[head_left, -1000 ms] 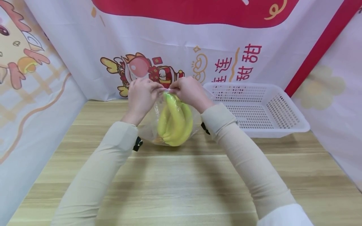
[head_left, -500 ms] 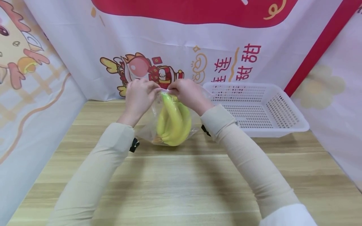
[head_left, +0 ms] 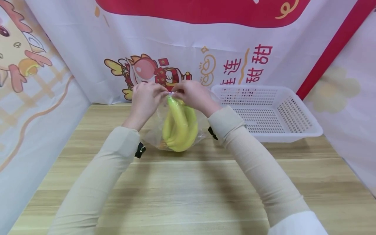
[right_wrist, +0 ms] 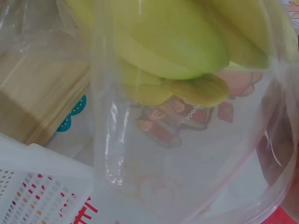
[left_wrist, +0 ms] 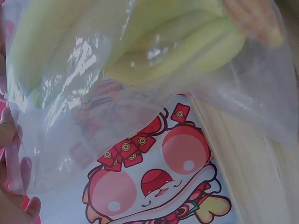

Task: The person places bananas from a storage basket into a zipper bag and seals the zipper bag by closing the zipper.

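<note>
We pinch the top of the bag with both hands: our left hand grips the gathered plastic from one side, our right hand from the other, fingertips nearly meeting above the bananas. The bananas stand inside the bag, its bottom resting on the table. In the wrist views, we see them close up through the clear film. A white basket sits just right of the bag, against the banner.

Thin glossy clear plastic bag; smooth-skinned bananas; matt wood-grain table; perforated white plastic basket.
</note>
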Demonstrator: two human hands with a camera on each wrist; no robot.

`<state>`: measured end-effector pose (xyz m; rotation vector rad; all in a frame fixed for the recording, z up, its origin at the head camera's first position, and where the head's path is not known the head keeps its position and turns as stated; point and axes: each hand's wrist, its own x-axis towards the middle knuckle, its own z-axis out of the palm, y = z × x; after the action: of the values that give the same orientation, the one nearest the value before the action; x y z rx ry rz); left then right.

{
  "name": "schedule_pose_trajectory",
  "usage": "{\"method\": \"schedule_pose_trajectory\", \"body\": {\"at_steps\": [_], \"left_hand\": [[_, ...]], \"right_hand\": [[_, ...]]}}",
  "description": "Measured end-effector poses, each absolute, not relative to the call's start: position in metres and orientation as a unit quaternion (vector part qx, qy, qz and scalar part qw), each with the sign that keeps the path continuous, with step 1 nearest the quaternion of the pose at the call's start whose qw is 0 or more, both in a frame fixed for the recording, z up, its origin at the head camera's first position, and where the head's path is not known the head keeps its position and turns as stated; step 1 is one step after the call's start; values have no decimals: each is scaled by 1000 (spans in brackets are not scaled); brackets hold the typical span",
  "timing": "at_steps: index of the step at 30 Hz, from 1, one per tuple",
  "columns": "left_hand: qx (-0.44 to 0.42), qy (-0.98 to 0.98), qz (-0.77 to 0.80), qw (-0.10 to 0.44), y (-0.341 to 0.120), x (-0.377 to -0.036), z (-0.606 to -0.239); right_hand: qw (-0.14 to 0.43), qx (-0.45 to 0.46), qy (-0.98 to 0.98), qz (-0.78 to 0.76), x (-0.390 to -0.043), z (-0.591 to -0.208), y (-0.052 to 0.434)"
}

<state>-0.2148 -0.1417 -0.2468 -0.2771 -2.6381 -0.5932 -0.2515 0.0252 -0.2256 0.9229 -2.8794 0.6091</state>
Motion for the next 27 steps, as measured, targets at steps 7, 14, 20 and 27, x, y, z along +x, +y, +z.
{"method": "schedule_pose_trajectory", "body": {"at_steps": [7,14,20,27], "left_hand": [[-90,-948,-216,215,-142,-215,-247],[-90,-948,-207,223,-142,-216,-247],[-101,-946,-204,230,-143,-215,-246],[-123,-935,-245,225,-148,-215,-251]], "right_hand": [[25,302,-936,176,-251,-223,23],[73,293,-943,142,-247,-223,21],[65,297,-938,166,-247,-224,25],[-9,300,-937,179,-250,-226,34]]}}
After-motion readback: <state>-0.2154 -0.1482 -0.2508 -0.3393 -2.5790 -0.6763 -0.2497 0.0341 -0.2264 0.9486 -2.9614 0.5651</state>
